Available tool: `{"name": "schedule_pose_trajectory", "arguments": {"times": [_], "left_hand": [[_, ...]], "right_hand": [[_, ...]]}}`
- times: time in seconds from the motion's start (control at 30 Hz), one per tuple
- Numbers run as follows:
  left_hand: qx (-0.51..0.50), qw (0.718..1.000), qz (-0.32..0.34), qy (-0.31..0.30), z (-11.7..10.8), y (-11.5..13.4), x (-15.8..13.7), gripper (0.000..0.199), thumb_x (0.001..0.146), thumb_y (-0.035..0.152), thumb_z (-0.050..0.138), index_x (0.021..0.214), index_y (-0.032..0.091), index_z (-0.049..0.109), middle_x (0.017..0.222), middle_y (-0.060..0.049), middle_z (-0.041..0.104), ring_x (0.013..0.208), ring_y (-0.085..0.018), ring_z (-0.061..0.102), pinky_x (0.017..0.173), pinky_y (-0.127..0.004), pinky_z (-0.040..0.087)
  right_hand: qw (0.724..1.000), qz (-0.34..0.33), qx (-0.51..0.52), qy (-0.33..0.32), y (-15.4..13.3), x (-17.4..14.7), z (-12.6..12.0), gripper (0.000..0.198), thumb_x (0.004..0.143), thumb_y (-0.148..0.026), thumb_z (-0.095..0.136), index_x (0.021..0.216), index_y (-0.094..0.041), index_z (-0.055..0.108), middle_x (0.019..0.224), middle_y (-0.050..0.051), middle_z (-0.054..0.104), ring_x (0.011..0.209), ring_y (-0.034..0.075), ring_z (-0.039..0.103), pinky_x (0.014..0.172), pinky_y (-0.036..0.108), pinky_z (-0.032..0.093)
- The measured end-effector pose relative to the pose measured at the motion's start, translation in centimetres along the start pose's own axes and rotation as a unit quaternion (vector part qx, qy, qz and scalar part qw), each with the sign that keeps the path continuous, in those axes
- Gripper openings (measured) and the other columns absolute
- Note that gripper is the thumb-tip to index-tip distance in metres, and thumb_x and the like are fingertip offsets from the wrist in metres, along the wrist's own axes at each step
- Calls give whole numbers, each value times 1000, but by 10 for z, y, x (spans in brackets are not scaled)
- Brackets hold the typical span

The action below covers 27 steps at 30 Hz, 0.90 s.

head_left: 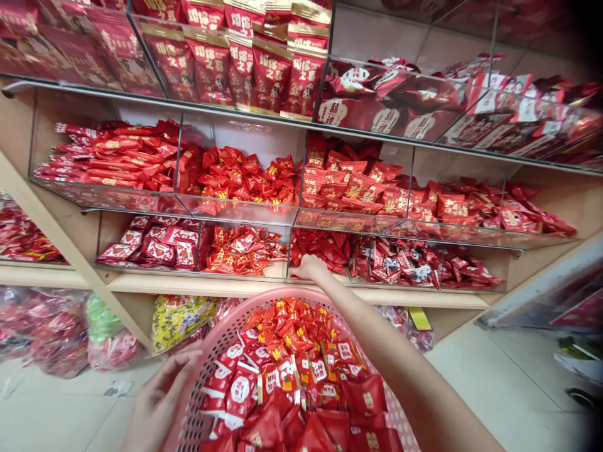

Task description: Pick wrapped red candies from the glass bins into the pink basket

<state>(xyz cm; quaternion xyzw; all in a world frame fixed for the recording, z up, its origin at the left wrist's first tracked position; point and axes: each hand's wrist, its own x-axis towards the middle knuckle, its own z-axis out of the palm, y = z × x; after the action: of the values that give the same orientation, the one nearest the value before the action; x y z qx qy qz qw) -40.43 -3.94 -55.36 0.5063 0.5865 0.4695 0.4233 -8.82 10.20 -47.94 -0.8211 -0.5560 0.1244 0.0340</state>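
Note:
A pink perforated plastic basket fills the lower middle, heaped with red wrapped sweets and larger dark red packets. My left hand is at the basket's left side, its fingers closed against the rim. Past the basket's far rim, my right hand reaches to the lowest shelf with curled fingers. It is at the front of a compartment of dark red packets, beside a clear divider. What those fingers pinch, if anything, is hidden. Left of that divider lie red-and-gold sweets.
Clear-fronted shelves hold several compartments of red packets, with upright gold-edged packets higher up. Below the wooden ledge, bags stand on the tiled floor, including a yellow bag and a green bag. A wooden post slants at left.

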Motion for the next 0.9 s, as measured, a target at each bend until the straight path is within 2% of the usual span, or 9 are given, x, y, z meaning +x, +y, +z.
{"name": "schedule_pose_trajectory", "arguments": {"times": [0.2, 0.33, 0.47, 0.53, 0.6, 0.67, 0.77, 0.83, 0.9], "left_hand": [[1, 1000, -8, 2, 0, -1, 0, 52, 57, 62, 69, 87, 19, 71, 105, -9, 71, 105, -31, 62, 91, -37, 51], [2, 1000, 6, -4, -1, -3, 0, 50, 60, 60, 68, 88, 19, 71, 106, -9, 71, 103, -30, 63, 91, -38, 51], [7, 1000, 8, -3, -1, -3, 0, 48, 61, 59, 69, 87, 19, 71, 104, -9, 71, 103, -30, 63, 90, -37, 52], [8, 1000, 5, -5, 0, -2, 0, 48, 61, 59, 69, 87, 19, 71, 104, -9, 71, 103, -30, 63, 90, -37, 52], [7, 1000, 4, -4, 0, -1, -1, 48, 61, 59, 68, 87, 19, 71, 105, -9, 71, 104, -30, 62, 90, -37, 51], [9, 1000, 3, -3, 1, -1, -2, 49, 61, 59, 68, 87, 19, 71, 105, -9, 71, 104, -30, 62, 91, -37, 51], [13, 1000, 0, -4, 1, 0, -2, 50, 61, 60, 68, 87, 18, 71, 104, -9, 71, 104, -30, 62, 90, -36, 51], [15, 1000, 2, -3, 1, 1, -2, 50, 60, 61, 68, 87, 18, 71, 103, -9, 71, 103, -30, 62, 89, -37, 52], [14, 1000, 6, -2, 1, 3, -3, 49, 60, 61, 68, 85, 19, 71, 103, -9, 71, 102, -30, 63, 88, -37, 52]], "right_hand": [[1000, -4, -2, -26, -10, 9, 4, 55, 60, -35, 75, 110, -13, 64, 120, 20, 61, 111, 30, 58, 87, 36, 47], [999, -17, 5, -41, -7, 9, -2, 46, 61, -29, 72, 103, -12, 66, 112, 19, 65, 105, 30, 61, 81, 34, 49], [997, -34, 31, -68, 3, 2, -19, 23, 65, -31, 67, 80, -13, 67, 75, 11, 69, 72, 23, 66, 57, 28, 48], [994, -40, 61, -84, 12, -3, -30, 21, 70, -34, 62, 70, -13, 63, 56, 5, 61, 51, 16, 59, 45, 24, 42], [983, -48, 137, -115, 25, -9, -41, 23, 73, -36, 61, 64, -14, 58, 46, 0, 54, 39, 11, 49, 38, 22, 36], [947, -71, 263, -170, 41, -16, -49, 24, 75, -36, 61, 65, -14, 58, 47, 0, 56, 38, 9, 47, 36, 19, 35], [850, -117, 451, -247, 62, -31, -50, 23, 80, -36, 57, 82, -14, 62, 67, 5, 68, 53, 10, 59, 43, 16, 43], [780, -129, 550, -268, 71, -44, -44, 26, 86, -36, 49, 93, -14, 61, 79, 7, 70, 64, 11, 64, 52, 16, 49], [726, -122, 620, -272, 74, -60, -35, 31, 91, -36, 40, 100, -14, 60, 88, 8, 70, 72, 10, 65, 63, 17, 52]]}}
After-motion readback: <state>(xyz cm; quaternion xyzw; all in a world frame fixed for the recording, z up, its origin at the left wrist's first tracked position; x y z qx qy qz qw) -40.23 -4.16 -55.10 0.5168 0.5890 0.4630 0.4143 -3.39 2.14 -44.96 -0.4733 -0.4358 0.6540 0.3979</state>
